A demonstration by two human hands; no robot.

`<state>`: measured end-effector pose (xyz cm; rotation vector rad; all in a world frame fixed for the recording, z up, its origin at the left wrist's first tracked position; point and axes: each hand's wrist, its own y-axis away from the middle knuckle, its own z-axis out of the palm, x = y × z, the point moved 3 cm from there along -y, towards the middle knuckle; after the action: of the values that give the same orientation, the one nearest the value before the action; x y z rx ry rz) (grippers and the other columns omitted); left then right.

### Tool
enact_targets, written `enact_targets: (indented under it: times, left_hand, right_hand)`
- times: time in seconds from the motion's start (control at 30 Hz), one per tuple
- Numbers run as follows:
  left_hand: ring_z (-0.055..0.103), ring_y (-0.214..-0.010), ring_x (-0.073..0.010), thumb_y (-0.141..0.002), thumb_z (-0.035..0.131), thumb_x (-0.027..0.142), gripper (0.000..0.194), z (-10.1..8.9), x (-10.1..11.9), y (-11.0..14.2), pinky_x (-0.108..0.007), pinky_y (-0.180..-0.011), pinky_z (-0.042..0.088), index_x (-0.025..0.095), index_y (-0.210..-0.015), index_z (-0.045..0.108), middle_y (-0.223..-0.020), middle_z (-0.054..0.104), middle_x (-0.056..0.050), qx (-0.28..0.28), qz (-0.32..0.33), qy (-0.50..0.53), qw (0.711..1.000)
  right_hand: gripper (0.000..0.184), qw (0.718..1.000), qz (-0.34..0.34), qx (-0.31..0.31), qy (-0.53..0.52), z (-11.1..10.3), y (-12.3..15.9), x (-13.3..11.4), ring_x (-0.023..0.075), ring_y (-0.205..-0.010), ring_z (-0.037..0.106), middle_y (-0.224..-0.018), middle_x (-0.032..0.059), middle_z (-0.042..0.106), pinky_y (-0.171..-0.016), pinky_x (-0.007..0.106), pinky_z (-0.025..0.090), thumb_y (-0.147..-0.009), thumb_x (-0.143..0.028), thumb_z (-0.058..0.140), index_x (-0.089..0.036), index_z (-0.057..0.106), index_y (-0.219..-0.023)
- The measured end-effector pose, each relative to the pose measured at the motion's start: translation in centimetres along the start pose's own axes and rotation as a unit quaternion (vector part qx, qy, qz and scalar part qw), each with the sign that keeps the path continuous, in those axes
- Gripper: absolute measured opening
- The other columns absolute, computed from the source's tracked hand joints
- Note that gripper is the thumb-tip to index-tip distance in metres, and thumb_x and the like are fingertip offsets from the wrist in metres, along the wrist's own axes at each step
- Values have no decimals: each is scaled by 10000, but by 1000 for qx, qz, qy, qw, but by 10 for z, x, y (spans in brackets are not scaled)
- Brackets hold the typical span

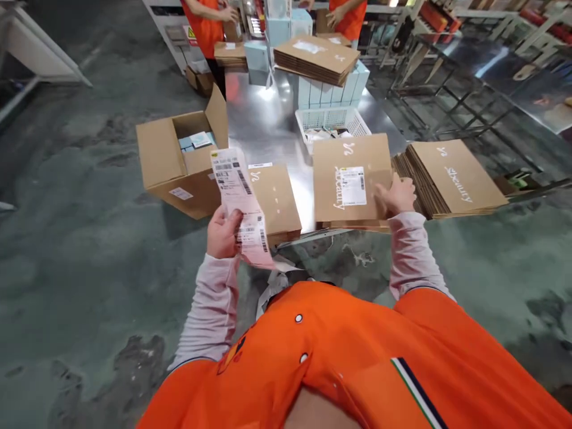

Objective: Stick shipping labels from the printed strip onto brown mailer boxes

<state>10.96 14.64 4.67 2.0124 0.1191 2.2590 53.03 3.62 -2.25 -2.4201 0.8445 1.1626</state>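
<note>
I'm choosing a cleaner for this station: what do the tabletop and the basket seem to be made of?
The tabletop looks like smooth, shiny metal, perhaps stainless steel, given its silvery glare. The basket is probably white molded plastic, judging by its perforated walls; its sheen is unclear.

Lighting: moderately bright over the work area; floor (107, 250) dimmer, with dull patches of reflected light. Source out of frame; direction not determinable.

Glare: strong white on steel table (259, 131), near its far left corner and along its near edge between the cartons. Pale streak on second table (504, 71), upper right. White sheen on top of far carton stack (313, 50).

Shadow: soft, dark, below open carton (165, 161).

Quality: large barcodes on label strip (243, 208) distinguishable, fine print unresolved. Background along top soft. Wide-angle stretching toward frame corners.
</note>
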Motion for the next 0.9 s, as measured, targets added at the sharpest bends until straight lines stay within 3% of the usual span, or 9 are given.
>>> enact_targets:
  times: [0.1,0.17,0.2,0.27,0.33,0.43,0.63,0.8,0.9]
  left_hand:
    - [665,-725,-178,-587,821,484,473,11,-25,21,-267,-669,534,157,-895,671,-799,707,-40,-51,-10,-50,997]
    - [671,-822,-214,-627,784,522,460,18,-41,32,-313,-762,537,147,-877,686,-848,716,-68,-116,-24,-103,988]
    - [669,-874,-231,-634,778,527,467,20,-46,36,-332,-812,530,141,-883,695,-883,720,-81,-151,-31,-126,980]
    - [660,-943,-251,-616,795,521,503,20,-51,39,-355,-878,511,135,-926,705,-938,724,-97,-184,-41,-147,971]
    - [662,-918,-248,-582,815,527,531,12,-51,37,-361,-865,513,135,-924,709,-927,728,-95,-147,-40,-131,980]
    - [652,-764,-210,-534,830,543,513,-1,-51,36,-334,-760,522,123,-808,717,-817,726,-79,-77,-55,-105,990]
    - [590,-645,-146,-566,796,548,471,-5,-71,45,-255,-635,460,112,-731,725,-711,697,-47,16,-63,-88,994]
    - [516,-532,-117,-554,805,516,443,-10,-96,41,-236,-516,384,102,-658,685,-601,640,-38,105,-95,-77,987]
    - [517,-541,-117,-571,797,496,413,-18,-104,39,-235,-520,379,108,-653,679,-607,635,-35,141,-101,-76,982]
  right_hand:
    - [726,980,-14,-159,-118,44,45,-47,258,-953,617,-1097,159,637,-871,442,505,-615,-554,788,-121,598,-1166]
    - [936,898,-68,-327,-286,96,89,-93,235,-997,622,-1191,111,626,-848,380,534,-499,-522,857,-190,517,-1306]
    - [872,872,-66,-340,-345,117,108,-110,225,-994,628,-1172,98,641,-851,368,535,-549,-558,821,-197,531,-1288]
    - [656,855,-35,-322,-406,150,139,-131,211,-971,640,-1110,94,674,-867,359,527,-681,-617,705,-174,613,-1155]
    - [557,855,-18,-330,-400,167,154,-138,209,-917,651,-1025,98,702,-850,359,526,-712,-614,677,-148,662,-1015]
    - [533,850,-43,-378,-364,172,148,-143,206,-867,663,-982,88,720,-800,341,535,-665,-525,753,-142,679,-1029]
    - [227,892,-148,-377,-202,176,114,-166,199,-785,678,-846,67,744,-735,306,518,-768,-341,681,-151,758,-865]
    - [193,921,-110,-342,-150,212,88,-174,166,-733,652,-828,81,736,-701,271,501,-770,-296,683,-126,751,-831]
    - [253,889,-115,-431,-99,234,80,-182,135,-677,604,-799,71,717,-664,251,465,-799,-331,657,-102,739,-869]
